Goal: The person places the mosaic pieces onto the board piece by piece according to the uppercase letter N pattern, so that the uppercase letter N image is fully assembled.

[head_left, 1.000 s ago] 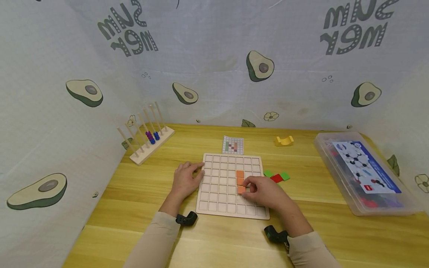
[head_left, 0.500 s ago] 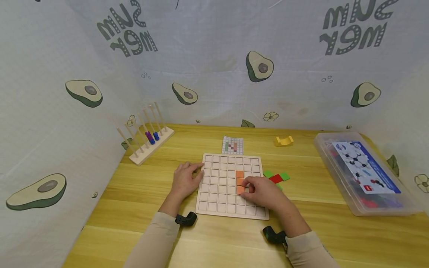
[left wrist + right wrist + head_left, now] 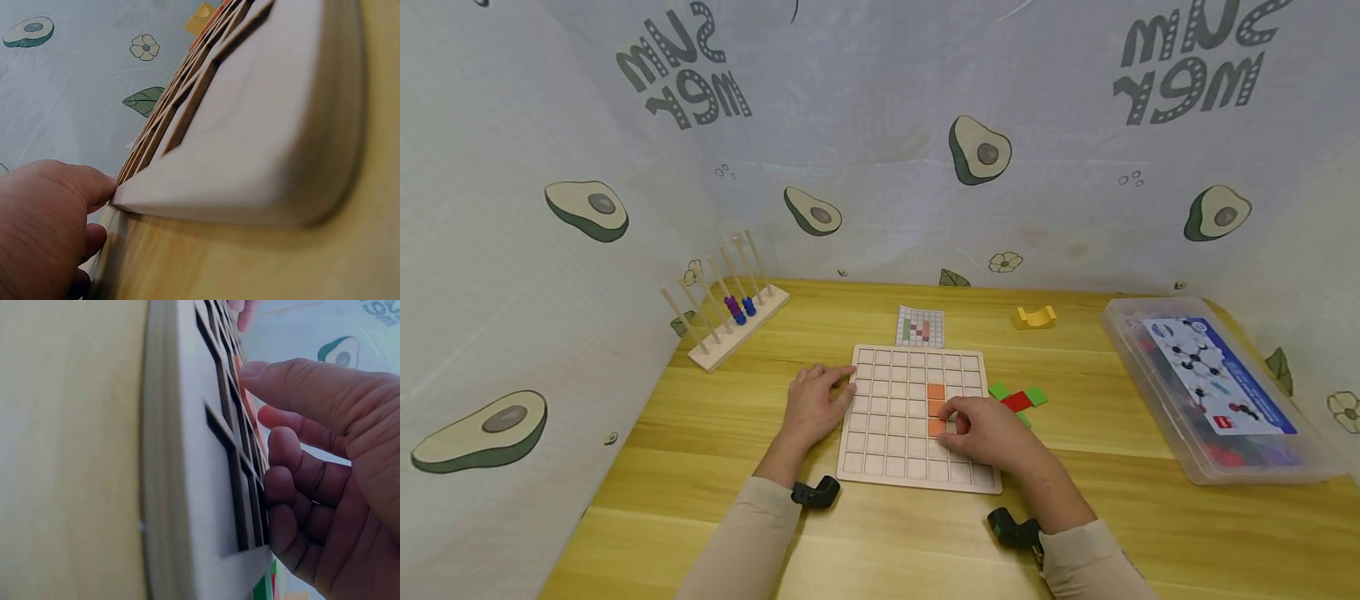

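A square wooden grid board (image 3: pixel 897 463) lies on the table in front of me. One column of it bears three orange tiles (image 3: pixel 936 391). At the nearest orange tile (image 3: pixel 936 427), my right hand (image 3: pixel 988 429) has its thumb and index finger at the edges, the other fingers curled in. In the right wrist view the thumb (image 3: pixel 255 370) comes down right at the orange. My left hand (image 3: pixel 814 403) rests at the board's left edge; its thumb (image 3: pixel 100 187) touches the side there.
Green tiles (image 3: pixel 1036 395) and a red tile (image 3: pixel 1017 402) lie right of the board. Behind it is a printed pattern card (image 3: pixel 920 326). A bead rack (image 3: pixel 741 329) stands back left, a yellow curved block (image 3: pixel 1035 317) behind, a clear plastic case (image 3: pixel 1217 392) at right.
Both hands stay almost where they were, and the tiles have not visibly moved. The head view has shifted very slightly.
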A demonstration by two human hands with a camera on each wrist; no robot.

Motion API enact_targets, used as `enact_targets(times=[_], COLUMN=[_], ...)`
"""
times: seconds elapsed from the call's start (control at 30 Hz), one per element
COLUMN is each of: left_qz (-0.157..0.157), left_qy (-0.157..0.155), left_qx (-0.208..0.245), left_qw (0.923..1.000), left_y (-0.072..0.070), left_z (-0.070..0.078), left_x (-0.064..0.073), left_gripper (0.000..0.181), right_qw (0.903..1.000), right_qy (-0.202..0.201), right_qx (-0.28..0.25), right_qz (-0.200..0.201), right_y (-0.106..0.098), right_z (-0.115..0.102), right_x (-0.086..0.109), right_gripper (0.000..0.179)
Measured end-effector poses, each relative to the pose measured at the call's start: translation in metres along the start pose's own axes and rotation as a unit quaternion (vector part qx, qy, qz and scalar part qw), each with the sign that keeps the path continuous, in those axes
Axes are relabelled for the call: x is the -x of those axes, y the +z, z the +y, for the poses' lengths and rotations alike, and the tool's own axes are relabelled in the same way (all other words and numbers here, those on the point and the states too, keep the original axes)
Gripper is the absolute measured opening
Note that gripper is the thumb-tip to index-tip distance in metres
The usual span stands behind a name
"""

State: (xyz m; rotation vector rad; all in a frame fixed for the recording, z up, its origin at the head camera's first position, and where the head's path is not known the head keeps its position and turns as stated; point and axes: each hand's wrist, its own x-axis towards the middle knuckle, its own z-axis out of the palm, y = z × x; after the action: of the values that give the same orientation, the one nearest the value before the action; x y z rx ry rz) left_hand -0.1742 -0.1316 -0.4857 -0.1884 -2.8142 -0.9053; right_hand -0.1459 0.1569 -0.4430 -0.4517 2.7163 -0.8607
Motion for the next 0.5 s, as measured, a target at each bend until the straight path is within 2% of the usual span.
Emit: enact_targets(times=[0.27, 0.5], left_qz=[-0.001, -0.001], left_qy=[-0.002, -0.005], left_qx=[0.000, 0.003], left_qw=[1.0000, 1.0000], left_y=[0.000, 0.000], left_z=[0.000, 0.001], left_x=[0.000, 0.000], left_gripper=[0.034, 0.034], right_qw=[0.9989, 0.9961], right_qy=[0.015, 0.038], right_qx=[-0.043, -0.079], right_qz=[0.000, 0.007], right_y=[-0.013, -0.029], right_z=[0.006, 0.026], right_x=[0.005, 0.007], right_gripper=[0.022, 0.028])
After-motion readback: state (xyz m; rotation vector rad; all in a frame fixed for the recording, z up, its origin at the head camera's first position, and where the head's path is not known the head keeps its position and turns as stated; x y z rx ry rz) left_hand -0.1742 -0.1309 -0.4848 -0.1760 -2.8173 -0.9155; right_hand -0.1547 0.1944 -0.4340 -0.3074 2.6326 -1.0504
